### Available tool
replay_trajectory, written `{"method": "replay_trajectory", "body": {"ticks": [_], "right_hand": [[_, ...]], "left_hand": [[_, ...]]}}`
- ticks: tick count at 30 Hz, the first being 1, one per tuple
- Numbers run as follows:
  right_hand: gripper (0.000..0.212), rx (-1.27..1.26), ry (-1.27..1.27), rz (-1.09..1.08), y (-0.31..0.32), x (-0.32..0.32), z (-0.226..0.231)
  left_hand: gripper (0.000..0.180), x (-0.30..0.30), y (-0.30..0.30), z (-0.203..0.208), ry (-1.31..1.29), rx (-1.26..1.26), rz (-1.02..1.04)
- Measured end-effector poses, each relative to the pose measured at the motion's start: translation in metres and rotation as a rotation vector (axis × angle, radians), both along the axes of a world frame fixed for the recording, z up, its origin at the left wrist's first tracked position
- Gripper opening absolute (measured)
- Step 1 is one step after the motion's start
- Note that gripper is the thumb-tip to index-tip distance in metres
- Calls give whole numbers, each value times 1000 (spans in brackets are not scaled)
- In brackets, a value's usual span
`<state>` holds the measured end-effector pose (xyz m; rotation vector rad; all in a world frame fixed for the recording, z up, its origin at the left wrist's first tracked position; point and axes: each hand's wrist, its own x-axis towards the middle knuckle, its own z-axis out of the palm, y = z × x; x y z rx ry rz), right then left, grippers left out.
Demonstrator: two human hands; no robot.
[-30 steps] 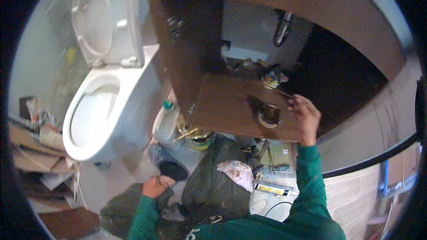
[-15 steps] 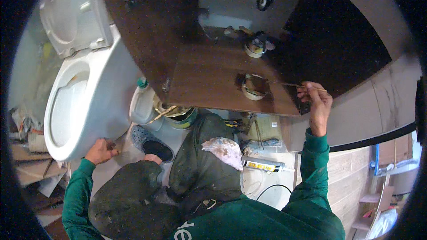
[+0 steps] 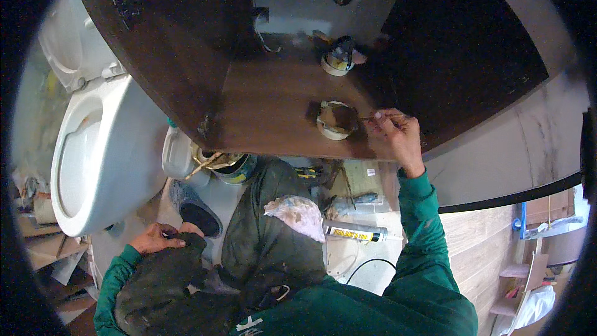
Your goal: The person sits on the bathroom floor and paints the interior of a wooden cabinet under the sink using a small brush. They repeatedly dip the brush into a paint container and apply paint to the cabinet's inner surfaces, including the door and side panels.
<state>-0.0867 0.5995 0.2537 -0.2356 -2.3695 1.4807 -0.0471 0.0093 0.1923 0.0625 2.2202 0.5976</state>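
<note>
My right hand (image 3: 401, 134) is closed round a thin stick (image 3: 368, 117) inside a brown cabinet. The stick's far end points to a small round white tub (image 3: 336, 135) with brownish stuff in it; whether the end touches it is hard to make out. Behind stands a second white tub (image 3: 337, 67) with dark and yellowish things in it. At the lower left, my left hand (image 3: 157, 240) rests on my bent knee, thumb and fingers apart, with nothing visibly held.
A white toilet (image 3: 124, 149) stands left of the cabinet floor (image 3: 267, 127). Below the cabinet edge are a bucket (image 3: 239, 171), a white bottle (image 3: 178, 157) and a sealant cartridge (image 3: 354, 233). A stained pale rag (image 3: 298, 213) lies on my leg. Cardboard scraps (image 3: 62, 250) lie far left.
My left hand has moved from beside the toilet's base onto my knee. My right hand has come closer to the front tub with the stick. The whole view has shifted somewhat.
</note>
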Motion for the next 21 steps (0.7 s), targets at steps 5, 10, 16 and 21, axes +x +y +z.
{"method": "replay_trajectory", "body": {"ticks": [5, 10, 16, 21], "right_hand": [[20, -143, -55, 47, 7, -1, -5], [20, -84, 51, 34, 4, 1, -7], [21, -71, 15, -48, 12, 11, 5], [22, -139, -9, -137, 26, 27, 1]], "left_hand": [[71, -6, -17, 9, -12, -123, -25], [74, -13, -17, 2, 184, -214, -183], [75, -48, 7, -15, 101, -207, -652], [93, -26, 10, -63, 198, -356, -798]]}}
